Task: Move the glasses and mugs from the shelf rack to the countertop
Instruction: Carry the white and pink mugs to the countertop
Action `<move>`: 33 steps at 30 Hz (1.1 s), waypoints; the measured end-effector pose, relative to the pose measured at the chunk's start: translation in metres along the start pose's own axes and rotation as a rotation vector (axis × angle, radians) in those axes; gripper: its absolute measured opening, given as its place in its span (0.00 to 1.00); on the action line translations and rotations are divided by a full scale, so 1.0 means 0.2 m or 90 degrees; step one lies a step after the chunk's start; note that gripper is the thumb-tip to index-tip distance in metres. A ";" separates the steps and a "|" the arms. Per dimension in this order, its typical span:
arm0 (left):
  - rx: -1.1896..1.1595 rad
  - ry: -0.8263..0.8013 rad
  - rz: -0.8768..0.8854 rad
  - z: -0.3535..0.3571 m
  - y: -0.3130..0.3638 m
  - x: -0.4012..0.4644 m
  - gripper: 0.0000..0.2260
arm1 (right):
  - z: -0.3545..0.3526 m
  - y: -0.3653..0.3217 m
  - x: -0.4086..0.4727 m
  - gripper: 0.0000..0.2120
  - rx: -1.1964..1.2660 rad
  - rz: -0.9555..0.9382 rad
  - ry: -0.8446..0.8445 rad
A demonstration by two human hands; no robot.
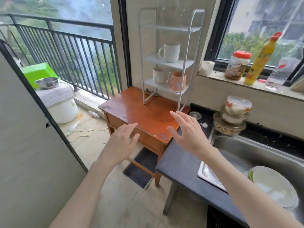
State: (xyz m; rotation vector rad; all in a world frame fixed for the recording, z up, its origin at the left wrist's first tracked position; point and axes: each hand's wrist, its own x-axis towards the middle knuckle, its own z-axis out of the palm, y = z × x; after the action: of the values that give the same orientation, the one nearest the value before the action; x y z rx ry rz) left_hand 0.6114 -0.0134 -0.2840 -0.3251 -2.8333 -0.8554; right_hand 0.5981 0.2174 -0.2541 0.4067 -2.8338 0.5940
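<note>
Two bare hands reach forward, both empty with fingers spread apart. The left hand [122, 139] hovers over the near edge of the wooden desk [141, 116]; the right hand [185, 132] hovers at the corner where that desk meets the dark counter [182, 168]. Neither touches anything.

At 4 o'clock from the right hand, a steel sink [256, 150] is set into the counter, with one white plate [276, 186] lying in it. At 2 o'clock, a stack of glass containers [233, 116] stands on the counter beside the sink.

At 12 o'clock from the hands, one white rack [169, 61] with three shelves stands at the far end of the desk. Three mugs are plain on it. The bottom shelf holds two side by side: a white mug [158, 75] at the left and a pink mug [178, 81] at the right. A clear glass seems to stand between them, though it is hard to make out. The middle shelf holds one white cup [170, 51]. On the top shelf, faint clear glasses [171, 12] show against the wall; I cannot count them.

Farther at 2 o'clock, the windowsill [246, 81] carries one red-lidded jar [237, 65] and one yellow bottle [261, 58].
</note>
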 end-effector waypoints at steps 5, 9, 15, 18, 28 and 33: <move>-0.022 -0.014 -0.004 -0.07 -0.33 0.42 0.21 | 0.16 -0.03 0.40 0.26 0.029 0.057 0.015; -0.047 -0.035 0.002 -0.03 -0.50 0.69 0.21 | 0.27 0.02 0.66 0.27 0.070 0.102 0.006; -0.126 -0.075 -0.003 0.11 -0.66 1.10 0.20 | 0.41 0.15 1.00 0.27 0.105 0.144 0.020; -0.200 -0.088 0.003 0.18 -0.66 1.32 0.18 | 0.47 0.22 1.17 0.27 0.099 0.153 0.028; -0.355 -0.142 -0.022 0.38 -0.59 2.02 0.17 | 0.59 0.49 1.64 0.24 0.358 0.337 0.123; -0.469 -0.196 -0.126 0.50 -0.61 2.28 0.17 | 0.63 0.57 1.74 0.14 0.378 0.369 0.179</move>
State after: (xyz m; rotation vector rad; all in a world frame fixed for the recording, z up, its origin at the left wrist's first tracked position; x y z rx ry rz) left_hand 0.1317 0.0159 -0.3307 -0.2778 -2.7158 -2.0417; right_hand 0.2174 0.1876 -0.3162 -0.4098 -2.4322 1.4765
